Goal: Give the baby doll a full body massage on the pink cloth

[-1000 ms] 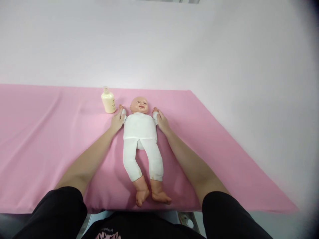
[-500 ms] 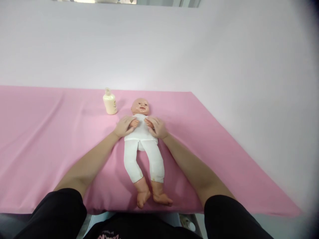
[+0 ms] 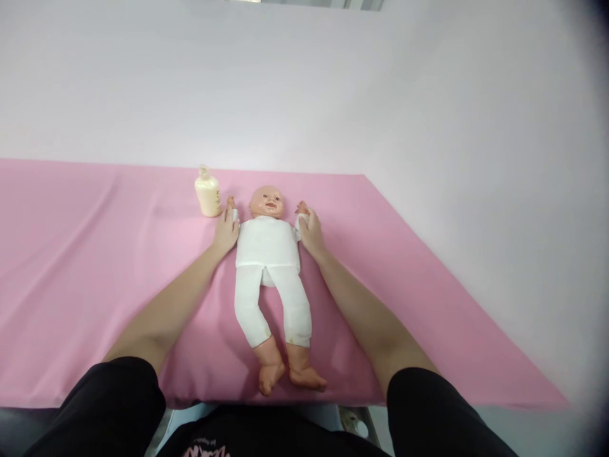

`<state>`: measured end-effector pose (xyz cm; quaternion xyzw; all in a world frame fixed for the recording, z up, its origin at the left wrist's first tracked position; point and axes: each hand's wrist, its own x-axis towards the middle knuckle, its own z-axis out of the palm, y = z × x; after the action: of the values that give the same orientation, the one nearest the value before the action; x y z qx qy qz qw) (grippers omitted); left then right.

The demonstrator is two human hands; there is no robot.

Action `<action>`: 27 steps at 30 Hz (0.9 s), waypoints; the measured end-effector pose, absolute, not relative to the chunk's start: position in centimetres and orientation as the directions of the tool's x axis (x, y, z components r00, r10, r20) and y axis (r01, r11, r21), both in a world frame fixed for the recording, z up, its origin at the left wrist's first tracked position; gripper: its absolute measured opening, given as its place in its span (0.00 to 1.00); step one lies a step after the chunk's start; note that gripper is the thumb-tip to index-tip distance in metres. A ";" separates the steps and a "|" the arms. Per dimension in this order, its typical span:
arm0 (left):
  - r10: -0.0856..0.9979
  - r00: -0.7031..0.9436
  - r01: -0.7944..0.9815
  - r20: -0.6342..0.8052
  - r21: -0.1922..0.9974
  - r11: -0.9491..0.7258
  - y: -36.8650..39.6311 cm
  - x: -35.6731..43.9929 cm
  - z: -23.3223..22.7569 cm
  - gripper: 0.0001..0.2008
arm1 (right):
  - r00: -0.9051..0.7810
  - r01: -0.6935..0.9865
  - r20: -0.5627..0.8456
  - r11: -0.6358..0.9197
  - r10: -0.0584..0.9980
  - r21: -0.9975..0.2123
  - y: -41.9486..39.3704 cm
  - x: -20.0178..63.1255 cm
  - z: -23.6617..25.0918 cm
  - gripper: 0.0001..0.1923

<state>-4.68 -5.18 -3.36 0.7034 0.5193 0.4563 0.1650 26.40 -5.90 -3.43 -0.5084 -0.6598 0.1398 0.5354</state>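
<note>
A baby doll [image 3: 268, 244] with a white cloth body lies on its back, its bare plastic head away from me and its feet near the front edge. My left hand [image 3: 225, 232] is closed around the doll's arm on the left, whose small plastic hand shows above my fingers. On the other side my right hand [image 3: 311, 232] grips the doll's other arm at the white sleeve. Both doll arms are raised out beside its head. My palms hide part of each arm.
A cream pump bottle [image 3: 208, 193] stands just left of the doll's head, close to my left hand. Pink cloth [image 3: 118, 273] covers the table, with a white wall [image 3: 285, 95] behind it and to the right.
Both my hands have moved outward and up from the doll's chest, taking its arms with them. The doll's hands went from its chest to beside its head.
</note>
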 end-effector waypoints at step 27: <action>0.729 0.301 0.577 0.614 0.491 -0.652 -8.2 -3.2 -1.5 0.36 | -0.214 0.604 0.785 0.711 0.581 -0.361 -9.2 24.4 -1.7 0.25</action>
<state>-3.18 -8.18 -1.52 0.8017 0.4076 0.4282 0.0887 24.41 -9.16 -1.69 -0.3803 -0.7790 -0.0113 0.4984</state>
